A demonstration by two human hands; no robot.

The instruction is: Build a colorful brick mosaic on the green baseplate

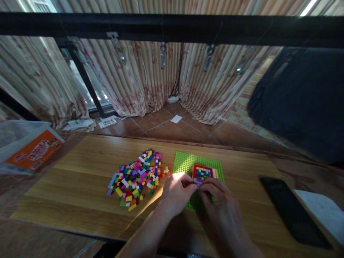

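Observation:
A small block of stacked toy bricks [203, 173], red-rimmed with blue, white and yellow bricks on top, sits on a green studded baseplate [185, 161]. At its near left corner my left hand [177, 191] is closed, thumb and fingers pinched. My right hand [219, 199] is closed beside it, its fingertips almost meeting the left ones. A lilac brick [198, 182] shows just past the fingertips; whether it is held or fixed to the stack I cannot tell. Left of the baseplate, loose toy bricks [137, 175] in many colours lie in a spread-out pile.
A dark flat slab [294, 211] and a white sheet [322, 211] lie at the right of the wooden table [86, 168]. A clear plastic box [24, 125] with an orange label stands at the left. Curtains [150, 79] and a black rail [172, 28] are beyond the table.

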